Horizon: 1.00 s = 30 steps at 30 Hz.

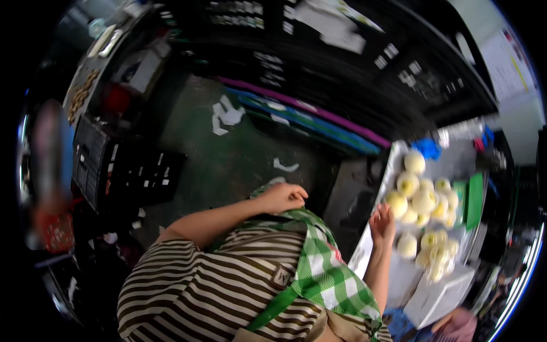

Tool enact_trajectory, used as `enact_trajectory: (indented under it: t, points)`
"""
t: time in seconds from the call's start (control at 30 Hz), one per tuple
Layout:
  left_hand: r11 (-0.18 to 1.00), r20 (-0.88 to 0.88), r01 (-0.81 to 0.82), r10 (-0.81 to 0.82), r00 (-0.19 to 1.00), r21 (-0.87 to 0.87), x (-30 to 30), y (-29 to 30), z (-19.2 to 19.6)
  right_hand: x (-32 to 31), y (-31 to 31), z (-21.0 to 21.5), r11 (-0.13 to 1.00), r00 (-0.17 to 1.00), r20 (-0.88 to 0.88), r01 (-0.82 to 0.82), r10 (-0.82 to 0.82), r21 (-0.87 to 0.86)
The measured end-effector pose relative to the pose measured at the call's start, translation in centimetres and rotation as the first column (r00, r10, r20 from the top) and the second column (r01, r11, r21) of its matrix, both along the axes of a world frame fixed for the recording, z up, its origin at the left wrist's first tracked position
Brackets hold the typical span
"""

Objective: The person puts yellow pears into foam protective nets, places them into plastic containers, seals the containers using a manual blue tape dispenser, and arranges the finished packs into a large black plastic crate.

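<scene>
My left hand (283, 198) is in front of my waist, over the green-checked apron (325, 265), its fingers curled loosely inward. Nothing shows in it. Off to the right, my right hand (383, 224) is raised at the near edge of a metal table (399, 279), fingers partly bent and apart, with nothing visible between them. Just beyond its fingertips lies a heap of peeled onions (423, 200), pale and round; I cannot tell if it touches them. Nearer on the table, a clear bag of peeled onions (439, 253) sits beside a single peeled onion (407, 245).
Stacked black crates (128, 162) stand at left; dark crates (319, 62) line the far side, above purple and blue ones. White scraps (228, 114) litter the green floor (199, 154). A white box (440, 296) and a green crate (474, 200) are on the right. Another person (456, 328) appears lower right.
</scene>
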State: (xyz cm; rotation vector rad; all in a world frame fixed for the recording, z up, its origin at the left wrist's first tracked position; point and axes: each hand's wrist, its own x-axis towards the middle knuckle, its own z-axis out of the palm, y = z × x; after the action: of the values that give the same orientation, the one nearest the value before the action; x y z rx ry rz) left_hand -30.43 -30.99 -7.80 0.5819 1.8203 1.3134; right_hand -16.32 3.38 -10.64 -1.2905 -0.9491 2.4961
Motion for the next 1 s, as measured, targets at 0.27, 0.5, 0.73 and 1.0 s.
enact_trajectory:
  t: [0.27, 0.5, 0.73, 1.0]
  points:
    - [0.959, -0.135, -0.285, 0.281, 0.950, -0.007, -6.2, -6.6, -0.8, -10.6, -8.2, -1.3, 0.907, 0.901, 0.106, -0.422, 0.421, -0.019]
    - [0.811, -0.163, -0.584, 0.580, 0.798, 0.023, -1.6, -11.4, -0.3, -15.6, -12.9, -0.9, 0.671, 0.670, 0.129, -0.740, 0.731, 0.045]
    - [0.638, -0.134, -0.767, 0.756, 0.640, -0.062, 6.9, -15.2, 1.4, -17.0, -17.6, -1.0, 0.493, 0.495, 0.065, -0.869, 0.867, 0.049]
    - [0.332, -0.112, -0.935, 0.932, 0.345, -0.122, 13.1, -23.6, 3.5, -18.2, -25.2, -2.0, 0.331, 0.328, 0.064, -0.943, 0.942, -0.029]
